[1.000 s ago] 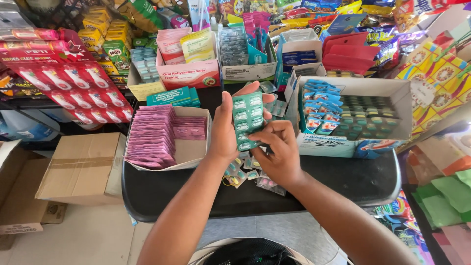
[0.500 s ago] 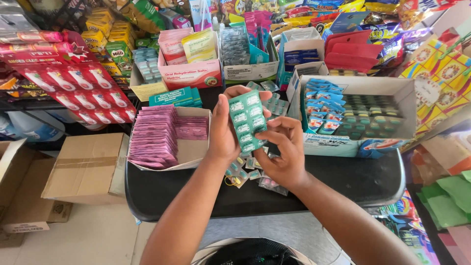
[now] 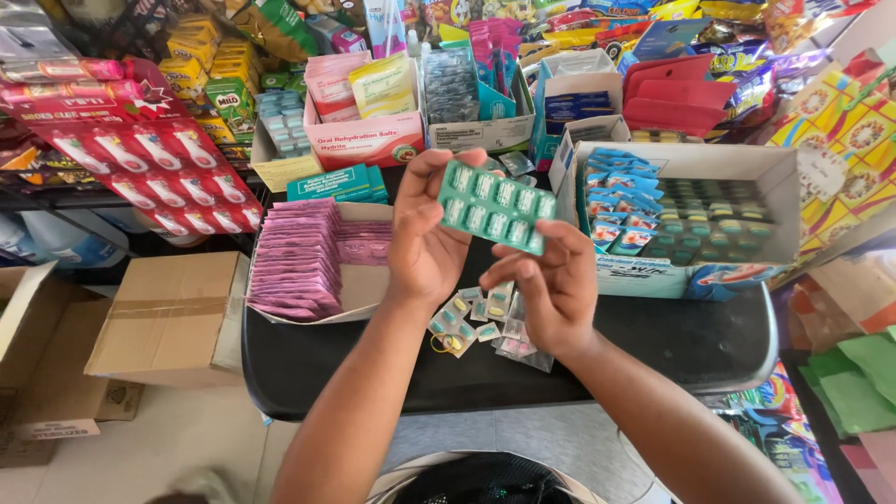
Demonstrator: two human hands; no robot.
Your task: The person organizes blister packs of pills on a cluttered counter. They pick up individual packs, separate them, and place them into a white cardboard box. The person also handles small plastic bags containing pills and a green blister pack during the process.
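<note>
Green blister strip (image 3: pixel 496 206) pinched between left hand (image 3: pixel 425 245) and right hand (image 3: pixel 553 285); loose grip risks dropping it among packets (image 3: pixel 476 322) at table (image 3: pixel 672 345) centre.

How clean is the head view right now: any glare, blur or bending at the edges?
Head view: even daylight, soft shadows. The green pill strip held by the left hand and right hand is sharp, with slight sheen on its blisters. Wide-lens bending curves the black table edge; the bottom corners look a little soft.
</note>
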